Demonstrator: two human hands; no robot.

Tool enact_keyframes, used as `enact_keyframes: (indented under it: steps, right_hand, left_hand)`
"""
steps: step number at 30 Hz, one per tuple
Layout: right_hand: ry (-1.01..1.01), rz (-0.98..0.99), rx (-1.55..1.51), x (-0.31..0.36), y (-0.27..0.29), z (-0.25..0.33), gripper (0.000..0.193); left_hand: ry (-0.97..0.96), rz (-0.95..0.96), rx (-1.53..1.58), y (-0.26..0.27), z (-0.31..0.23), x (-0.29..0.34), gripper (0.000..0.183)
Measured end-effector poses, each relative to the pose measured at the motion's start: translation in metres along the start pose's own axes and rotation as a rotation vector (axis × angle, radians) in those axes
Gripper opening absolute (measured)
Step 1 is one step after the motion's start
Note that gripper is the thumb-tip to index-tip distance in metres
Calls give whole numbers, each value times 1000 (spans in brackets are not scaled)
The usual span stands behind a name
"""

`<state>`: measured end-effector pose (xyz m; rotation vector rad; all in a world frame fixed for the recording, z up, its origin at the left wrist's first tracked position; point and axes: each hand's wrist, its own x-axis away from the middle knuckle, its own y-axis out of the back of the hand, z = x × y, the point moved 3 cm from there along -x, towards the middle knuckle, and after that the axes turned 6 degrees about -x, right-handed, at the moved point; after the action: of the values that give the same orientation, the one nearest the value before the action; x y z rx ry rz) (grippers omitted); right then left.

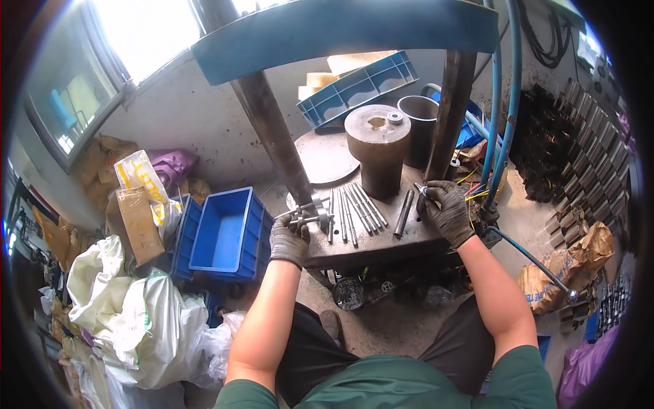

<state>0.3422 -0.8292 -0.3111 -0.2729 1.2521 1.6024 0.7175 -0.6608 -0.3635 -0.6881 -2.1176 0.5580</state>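
My left hand (289, 240), in a dark grey glove, is closed around metal rods (308, 219) at the table's left front edge. A small round metal collar (323, 218) shows at their far end. My gloved right hand (449, 213) pinches a small shiny metal piece (423, 191) above the table's right side; its exact kind is partly hidden by the fingers. Between my hands, several slim steel shafts (359, 210) lie side by side on the metal table (381, 247). A thicker dark metal rod (404, 214) lies closest to my right hand.
A thick metal pedestal (379, 136) carries a small bearing (394, 118). Two press columns (271, 129) rise beneath a blue crossbeam (354, 31). Blue bins (228, 232) and white sacks (136, 307) stand on the left. A blue lever (535, 264) juts out on the right.
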Motion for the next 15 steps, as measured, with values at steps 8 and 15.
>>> enact_keyframes:
  steps: [8,15]
  right_hand:
    - [-4,-101,13,-1,6,4,22]
    - [-54,-279,-211,2,30,18,16]
  left_hand:
    - [9,143,31,-36,26,9,18]
    - [-1179,477,-935,-77,19,64,12]
